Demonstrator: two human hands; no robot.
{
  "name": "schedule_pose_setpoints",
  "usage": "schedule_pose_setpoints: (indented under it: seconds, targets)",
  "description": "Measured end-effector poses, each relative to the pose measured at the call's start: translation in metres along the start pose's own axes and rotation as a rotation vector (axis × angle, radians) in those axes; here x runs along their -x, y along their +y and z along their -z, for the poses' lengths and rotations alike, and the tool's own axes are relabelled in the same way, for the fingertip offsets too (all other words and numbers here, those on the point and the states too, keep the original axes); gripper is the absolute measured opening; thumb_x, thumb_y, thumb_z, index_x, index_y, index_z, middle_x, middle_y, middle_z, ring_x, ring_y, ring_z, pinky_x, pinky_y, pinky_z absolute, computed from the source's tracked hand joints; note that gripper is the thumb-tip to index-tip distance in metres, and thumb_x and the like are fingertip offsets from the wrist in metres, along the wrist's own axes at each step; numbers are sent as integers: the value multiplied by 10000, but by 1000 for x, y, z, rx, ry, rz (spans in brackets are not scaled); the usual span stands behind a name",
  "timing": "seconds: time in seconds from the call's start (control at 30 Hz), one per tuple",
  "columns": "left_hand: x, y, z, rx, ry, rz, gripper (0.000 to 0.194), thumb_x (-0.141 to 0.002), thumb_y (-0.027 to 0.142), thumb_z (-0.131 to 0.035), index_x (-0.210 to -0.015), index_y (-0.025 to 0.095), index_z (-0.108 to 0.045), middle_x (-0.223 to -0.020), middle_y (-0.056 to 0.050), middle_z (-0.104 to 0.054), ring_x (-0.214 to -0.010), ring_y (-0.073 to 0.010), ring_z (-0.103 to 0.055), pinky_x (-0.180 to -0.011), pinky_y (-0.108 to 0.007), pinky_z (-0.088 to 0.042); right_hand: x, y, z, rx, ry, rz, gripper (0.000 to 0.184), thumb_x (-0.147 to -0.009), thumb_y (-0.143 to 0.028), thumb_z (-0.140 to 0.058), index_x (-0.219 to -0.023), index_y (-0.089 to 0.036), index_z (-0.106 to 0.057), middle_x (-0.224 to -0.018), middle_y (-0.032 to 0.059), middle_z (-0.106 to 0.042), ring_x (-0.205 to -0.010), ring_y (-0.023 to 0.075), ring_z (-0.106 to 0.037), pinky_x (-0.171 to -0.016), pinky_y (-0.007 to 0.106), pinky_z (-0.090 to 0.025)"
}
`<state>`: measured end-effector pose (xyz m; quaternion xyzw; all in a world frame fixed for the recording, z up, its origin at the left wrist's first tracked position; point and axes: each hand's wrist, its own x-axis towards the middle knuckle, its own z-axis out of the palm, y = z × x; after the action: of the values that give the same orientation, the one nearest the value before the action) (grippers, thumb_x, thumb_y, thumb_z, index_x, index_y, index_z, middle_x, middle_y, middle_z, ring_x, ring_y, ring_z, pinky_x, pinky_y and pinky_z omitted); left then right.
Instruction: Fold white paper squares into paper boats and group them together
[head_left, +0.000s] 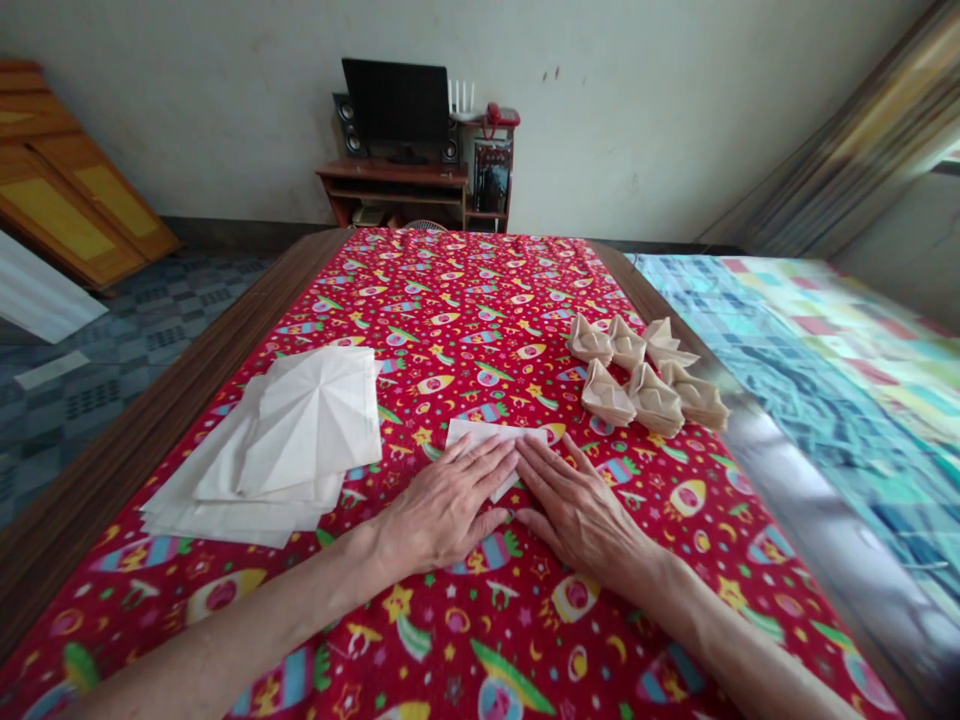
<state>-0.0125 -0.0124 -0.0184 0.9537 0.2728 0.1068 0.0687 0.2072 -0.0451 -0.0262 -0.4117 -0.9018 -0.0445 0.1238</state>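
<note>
A small piece of folded white paper (469, 432) lies on the red patterned cloth in front of me, its lower part mostly covered by my hands. My left hand (454, 500) rests flat on its left side, fingers stretched out. From the right, my right hand (574, 505) lies flat with its fingertips on the paper, almost meeting the left fingertips. To the left is a stack of creased white paper sheets (319, 425), the top one showing radiating fold lines. Several folded beige paper pieces (652, 400) stand in two rows at the right.
The red cloth (480, 340) covers a long surface with a brown wooden edge (247, 310). Beyond its far end stands a desk (397, 180) with a monitor (397, 105), speakers and a red telephone (495, 115). A checkered bedspread (810, 350) lies to the right; a wooden cabinet (75, 180) stands at far left.
</note>
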Motion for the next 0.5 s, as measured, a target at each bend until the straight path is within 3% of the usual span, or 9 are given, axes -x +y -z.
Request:
schedule_pose_setpoints:
  seconds: [0.3,0.5]
  targets:
    - [19,-15,2,-50,-13,27,456,-977,295,-340,-1421,193,-337,-1500,-36,-331,-1391,-169,-274,-1156,-374,-208,10,4,2,-23,14,-68,455,-973,-313,-385,-1392,-136,-408,-1399,99,-459,-1332,246,-372,-1118,519,-257]
    - [36,-24,7,-102,5,72,453,-952,227,-375,-1404,195,-368,-1488,-38,-353,-1370,-182,-322,-1144,-415,-233,18,7,5,-15,15,-103,437,-981,-292,-360,-1390,-147,-411,-1392,101,-466,-1320,247,-392,-1081,518,-316]
